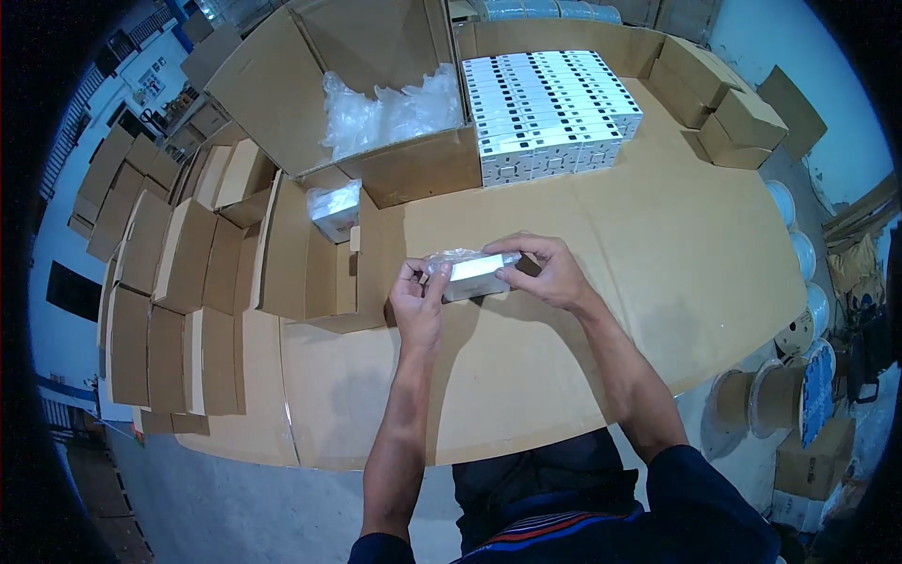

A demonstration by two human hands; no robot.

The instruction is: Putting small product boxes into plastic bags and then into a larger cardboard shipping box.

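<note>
- Overall, bench (564, 310): covered in flat brown cardboard sheet; work goes on above its middle.
- Open carton (376, 94), far side: holds a loose heap of clear plastic bags (385, 113).
- Block of white boxes (550, 108), right of the carton: packed tight in rows, well apart from the hands.
- Folded brown cartons (178, 254): stacked on edge along the left.
- Small white box (474, 273) in a clear plastic bag: held just above the bench, between both hands.
- Left hand (416, 301): fingers pinched on the bag's left end.
- Right hand (550, 273): fingers clamped over the box's right end, thumb below.
- Handling, as judged: box looks light and stiff, corners firm; film is slick and slack, likely to slide over the box. Best hold is across the short ends, through the film.
</note>
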